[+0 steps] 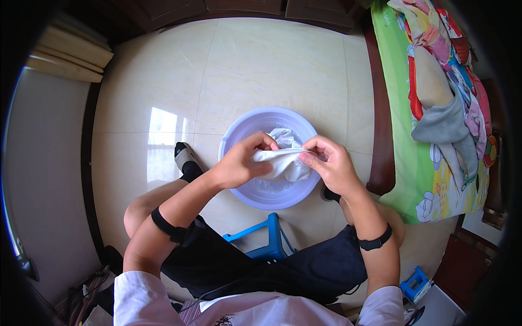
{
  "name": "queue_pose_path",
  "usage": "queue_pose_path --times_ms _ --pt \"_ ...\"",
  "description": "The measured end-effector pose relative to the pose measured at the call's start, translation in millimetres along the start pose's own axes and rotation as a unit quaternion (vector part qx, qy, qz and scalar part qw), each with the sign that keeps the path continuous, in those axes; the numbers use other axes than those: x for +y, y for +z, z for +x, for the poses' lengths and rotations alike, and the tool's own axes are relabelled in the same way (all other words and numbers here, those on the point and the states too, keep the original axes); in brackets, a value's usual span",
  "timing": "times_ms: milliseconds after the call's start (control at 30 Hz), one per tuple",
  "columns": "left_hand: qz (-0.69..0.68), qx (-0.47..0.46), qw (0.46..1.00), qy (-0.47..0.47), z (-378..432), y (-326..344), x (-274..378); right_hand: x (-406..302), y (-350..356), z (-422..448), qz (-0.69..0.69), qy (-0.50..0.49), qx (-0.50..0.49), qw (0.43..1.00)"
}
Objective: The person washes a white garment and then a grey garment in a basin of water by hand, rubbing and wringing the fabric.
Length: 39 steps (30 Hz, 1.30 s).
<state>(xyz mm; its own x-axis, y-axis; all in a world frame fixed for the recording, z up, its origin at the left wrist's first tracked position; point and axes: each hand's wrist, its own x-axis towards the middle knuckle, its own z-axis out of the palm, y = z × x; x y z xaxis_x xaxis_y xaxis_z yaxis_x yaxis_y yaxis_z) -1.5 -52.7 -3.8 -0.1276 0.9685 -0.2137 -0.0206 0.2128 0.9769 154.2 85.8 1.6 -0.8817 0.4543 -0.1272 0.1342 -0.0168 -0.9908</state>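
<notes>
A wet white cloth (285, 165) is stretched between my two hands above a pale lavender plastic basin (269, 202). My left hand (242, 161) grips the cloth's left side, fingers curled over its upper edge. On the other side, my right hand (330, 161) pinches the same edge between thumb and fingers. Part of the cloth bunches behind my hands, low in the basin. Soapy water (267, 187) with bubbles shows around it. I cannot tell what kind of garment or cloth it is.
The basin stands on glossy beige floor tiles (265, 65), between my feet. A blue plastic stool (274, 238) is under me. At right, a bed with a green patterned sheet (401, 163) holds piled clothes (442, 118). Dark wooden cabinets (244, 6) line the far side; a curtain (69, 55) hangs left.
</notes>
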Motion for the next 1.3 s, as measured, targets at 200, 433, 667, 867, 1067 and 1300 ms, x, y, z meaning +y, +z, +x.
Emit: queue_pose_path --times_ms 200,433,667,867,1067,1300 --pt "0.195 -0.028 0.980 -0.021 6 11 1 -7 11 0 0.003 -0.014 -0.051 0.999" --pt "0.055 -0.026 0.989 -0.131 1 2 -2 26 -1 0 -0.117 -0.040 -0.034 0.992" --pt "-0.440 0.030 0.885 -0.148 -3 -2 -4 24 5 -1 -0.232 0.115 -0.159 0.953" --pt "-0.470 0.008 0.869 -0.154 -1 0 2 35 8 -2 -0.347 0.084 -0.049 0.933" --pt "-0.410 0.114 0.888 -0.172 0 -14 4 0 -19 2 -0.350 0.057 -0.028 0.935" --pt "-0.171 0.206 0.936 -0.229 2 -15 -1 0 -32 -5 -0.176 0.095 -0.052 0.978"
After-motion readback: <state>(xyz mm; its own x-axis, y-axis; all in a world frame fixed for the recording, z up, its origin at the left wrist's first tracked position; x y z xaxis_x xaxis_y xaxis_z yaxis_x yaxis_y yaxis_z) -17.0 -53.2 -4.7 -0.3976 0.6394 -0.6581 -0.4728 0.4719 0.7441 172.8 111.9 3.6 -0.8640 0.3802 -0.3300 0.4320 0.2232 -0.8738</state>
